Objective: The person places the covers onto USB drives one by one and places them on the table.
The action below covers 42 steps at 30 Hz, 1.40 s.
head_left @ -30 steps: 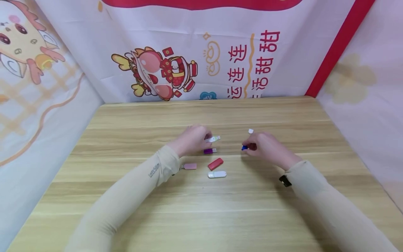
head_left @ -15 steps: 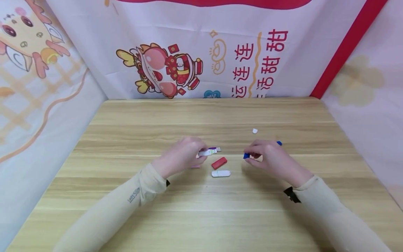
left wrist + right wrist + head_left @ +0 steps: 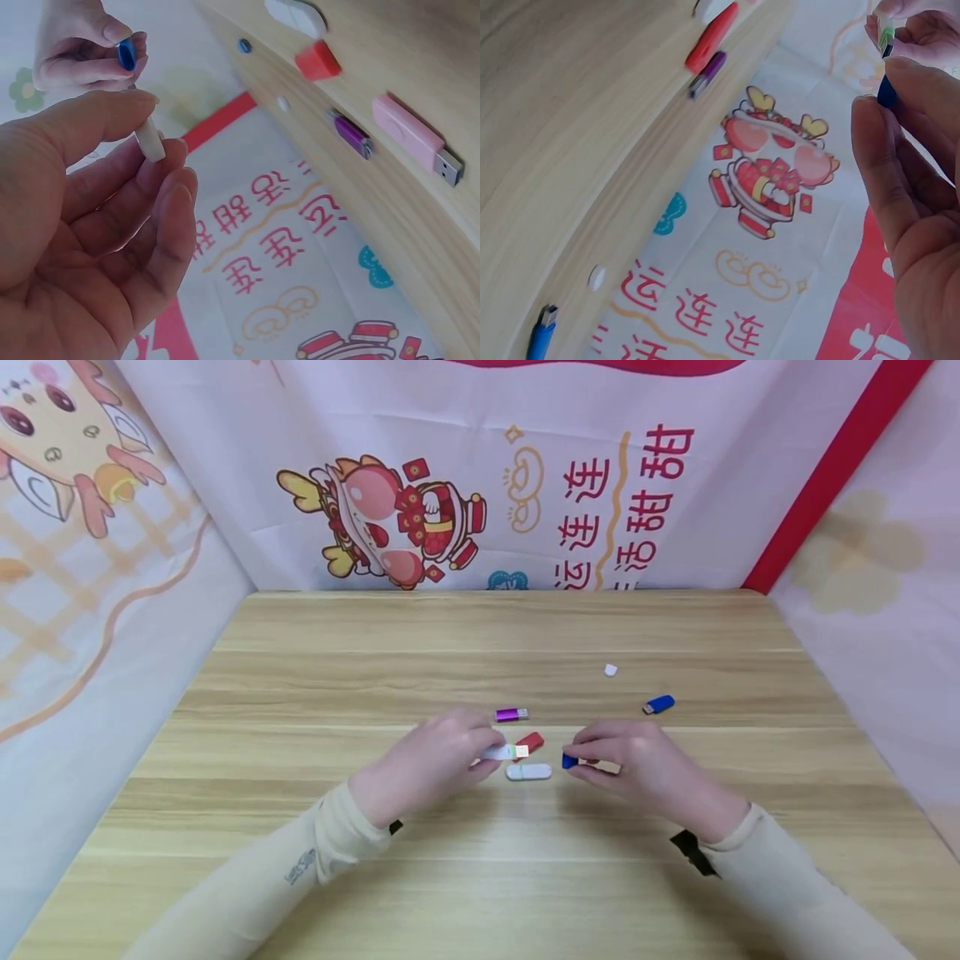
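Note:
My left hand (image 3: 431, 764) pinches a white USB stick (image 3: 498, 752) between thumb and fingers, its bare plug pointing right. Facing it, my right hand (image 3: 648, 764) pinches a small blue USB cap (image 3: 570, 761). In the left wrist view the hollow opening of the blue cap (image 3: 127, 55) shows. A narrow gap separates cap and plug in the head view. Below them on the table lies a red USB stick (image 3: 531, 742), partly behind the held stick, with a capped white USB stick (image 3: 529, 772) nearer the front.
A purple USB stick (image 3: 512, 715) lies behind the hands. At the right are an uncapped blue USB stick (image 3: 660, 704) and a loose white cap (image 3: 611, 670). A pink USB stick (image 3: 409, 133) shows in the left wrist view. Printed cloth (image 3: 420, 435) hangs behind the wooden table (image 3: 360, 643).
My left hand has brought the white USB stick toward the front, over the red one. My right hand has moved the blue cap frontward and left, uncovering the blue stick.

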Available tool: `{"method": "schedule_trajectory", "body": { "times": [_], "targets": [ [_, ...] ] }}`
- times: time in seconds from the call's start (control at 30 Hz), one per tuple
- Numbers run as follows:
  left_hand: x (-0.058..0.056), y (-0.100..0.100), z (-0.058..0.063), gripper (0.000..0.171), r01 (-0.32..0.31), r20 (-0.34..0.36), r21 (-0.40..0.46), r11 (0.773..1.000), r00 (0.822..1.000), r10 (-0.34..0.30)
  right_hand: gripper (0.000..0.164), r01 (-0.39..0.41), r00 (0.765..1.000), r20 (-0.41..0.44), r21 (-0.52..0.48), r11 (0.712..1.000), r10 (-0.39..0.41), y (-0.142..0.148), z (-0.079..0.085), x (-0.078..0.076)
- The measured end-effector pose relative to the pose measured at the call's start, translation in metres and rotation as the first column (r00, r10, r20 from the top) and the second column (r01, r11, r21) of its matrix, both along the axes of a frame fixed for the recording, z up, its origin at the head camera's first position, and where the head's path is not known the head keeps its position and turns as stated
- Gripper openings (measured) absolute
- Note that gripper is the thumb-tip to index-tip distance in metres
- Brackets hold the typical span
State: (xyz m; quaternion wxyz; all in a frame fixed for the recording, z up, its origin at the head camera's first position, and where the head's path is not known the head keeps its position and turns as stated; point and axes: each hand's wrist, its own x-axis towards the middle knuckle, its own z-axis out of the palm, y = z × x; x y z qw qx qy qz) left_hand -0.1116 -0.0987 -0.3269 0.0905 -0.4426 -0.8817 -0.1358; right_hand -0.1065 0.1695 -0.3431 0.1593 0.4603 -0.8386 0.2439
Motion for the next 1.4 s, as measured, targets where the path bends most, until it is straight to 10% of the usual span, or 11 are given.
{"method": "schedule_trajectory", "body": {
  "times": [0.5,1.4],
  "targets": [
    [0.025,-0.002,0.009,0.018,0.054,-0.216,-0.021,0.998,0.975,-0.058,0.027,-0.022,1.000,-0.001,-0.086,0.996,0.022,-0.013,0.004,0.015],
    [0.036,-0.004,0.007,0.017,0.086,-0.331,0.030,0.996,0.941,-0.071,0.025,-0.007,0.999,0.052,-0.058,0.998,0.010,-0.026,0.012,0.029]
  ]
}}
